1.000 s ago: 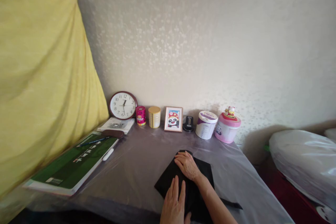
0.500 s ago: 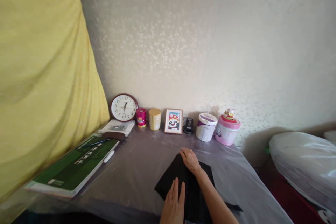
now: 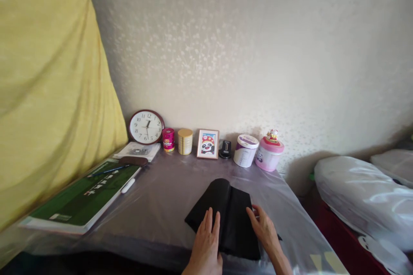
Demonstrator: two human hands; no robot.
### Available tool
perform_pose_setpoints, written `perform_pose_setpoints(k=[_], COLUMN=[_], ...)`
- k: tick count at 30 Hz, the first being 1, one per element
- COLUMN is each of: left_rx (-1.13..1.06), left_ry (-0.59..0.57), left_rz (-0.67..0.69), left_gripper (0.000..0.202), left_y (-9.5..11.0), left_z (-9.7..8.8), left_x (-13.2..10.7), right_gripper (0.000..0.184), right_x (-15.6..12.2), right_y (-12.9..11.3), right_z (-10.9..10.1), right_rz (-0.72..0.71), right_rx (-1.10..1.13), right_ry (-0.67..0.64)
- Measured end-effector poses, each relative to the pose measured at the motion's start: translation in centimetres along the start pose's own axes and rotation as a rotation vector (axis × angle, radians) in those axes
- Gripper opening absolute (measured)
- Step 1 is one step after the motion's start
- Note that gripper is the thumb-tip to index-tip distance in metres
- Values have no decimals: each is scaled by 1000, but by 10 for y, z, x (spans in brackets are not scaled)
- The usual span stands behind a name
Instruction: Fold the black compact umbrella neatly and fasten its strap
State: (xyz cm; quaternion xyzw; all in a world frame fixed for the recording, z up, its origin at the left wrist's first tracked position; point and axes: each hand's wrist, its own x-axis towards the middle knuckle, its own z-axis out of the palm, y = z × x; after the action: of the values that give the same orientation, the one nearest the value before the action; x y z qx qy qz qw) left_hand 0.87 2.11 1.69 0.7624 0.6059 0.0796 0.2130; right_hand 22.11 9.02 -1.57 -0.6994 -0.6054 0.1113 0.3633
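Note:
A black folded item (image 3: 238, 219), which looks like cloth or soft sheet material, lies on the table in front of me. Its left part curves up in a rounded fold beside a crease down the middle. My left hand (image 3: 206, 240) rests flat on the left part with fingers stretched out. At the right edge is my right hand (image 3: 264, 227), its fingers bent loosely and touching or very near that edge. A small dark strap end (image 3: 279, 237) shows beside the right wrist.
Along the wall stand a clock (image 3: 146, 126), a pink tin (image 3: 168, 139), a yellow-lidded can (image 3: 185, 142), a panda picture frame (image 3: 208, 144), a black stapler-like object (image 3: 225, 149) and two tubs (image 3: 246, 151). A green book (image 3: 80, 197) lies left; plastic-wrapped bundles (image 3: 364, 197) sit right.
My right hand has moved from the far edge of the black item back to its right edge. The item's right part now lies spread out. The view has shifted slightly.

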Motion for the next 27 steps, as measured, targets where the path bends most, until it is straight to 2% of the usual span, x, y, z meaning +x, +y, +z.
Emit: perform_pose_setpoints(k=[4,9,12,15,21,27], left_rx=[0,2,6,8,-24,-48], left_ry=[5,44,66,76,101,97], left_rz=[13,17,27,23,37,-25], left_gripper=[99,101,101,100,99,99], left_y=[0,-5,-6,-6,-8,-9], left_z=[-1,9,12,10,10,15], left_x=[-1,1,1,1,4,10], right_gripper=[46,49,47,43,40,39], right_x=[-9,-14,-18,-20,-11,2], right_y=[-12,-9,-5,-9,-54,-102], right_z=[-8,-4,-2,-4,-9,12], right_rz=[97,180,200,173,113,31], right_rx=[115,162,211,365,691,910], right_ry=[-54,-56,-70,-146,-313,-408])
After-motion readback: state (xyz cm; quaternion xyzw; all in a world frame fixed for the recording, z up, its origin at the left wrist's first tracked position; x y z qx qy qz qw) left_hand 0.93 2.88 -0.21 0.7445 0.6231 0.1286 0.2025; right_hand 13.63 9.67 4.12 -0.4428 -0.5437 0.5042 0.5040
